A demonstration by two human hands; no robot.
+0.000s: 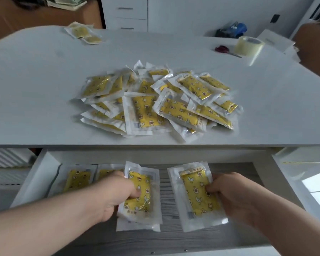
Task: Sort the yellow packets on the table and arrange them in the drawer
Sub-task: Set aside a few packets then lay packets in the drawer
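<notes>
A loose heap of yellow packets (155,102) in clear wrappers lies in the middle of the white table (35,85). Below its front edge the drawer (170,235) stands pulled out, with a grey wood-grain floor. My left hand (118,193) grips a small stack of yellow packets (139,194) over the drawer's middle. My right hand (227,193) holds another yellow packet (196,193) by its right side, just above the drawer floor. Two more packets (78,180) lie flat at the drawer's left end, one partly hidden behind my left hand.
A few separate packets (83,33) sit at the table's far left. A roll of clear tape (249,46) and red-handled scissors (223,49) lie at the far right. White drawer units stand behind the table. The drawer's white side wall (35,180) rises at left.
</notes>
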